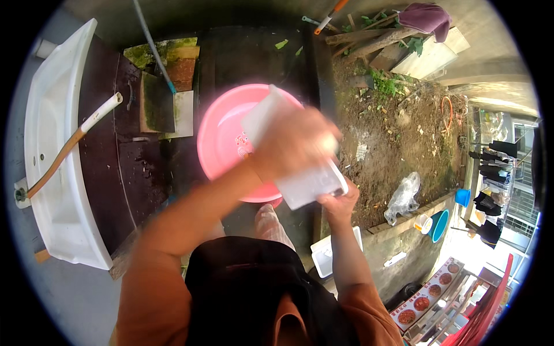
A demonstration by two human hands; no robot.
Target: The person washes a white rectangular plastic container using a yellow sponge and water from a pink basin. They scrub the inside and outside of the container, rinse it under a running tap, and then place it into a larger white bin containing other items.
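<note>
A translucent white plastic container (308,185) is held over a pink plastic basin (212,129). My right hand (344,199) grips the container near its lower right rim, thumb on the near side. Across its middle lies my left hand (298,140), blurred by motion; the fingers are hard to make out, and a pale spot at them cannot be identified. A whitish translucent panel (266,114) sticks out beyond this hand; I cannot tell whether it belongs to the same container. Printed decoration shows on the basin's floor, partly hidden by my left forearm.
At left stands a white washbasin (52,142) with a wooden handle (56,158) across it. Mossy boards (158,104) and a hose (156,56) lie behind. Rightward are bare soil (389,129), a plastic bag (403,197), a white tray (322,261) and a teal basin (440,225).
</note>
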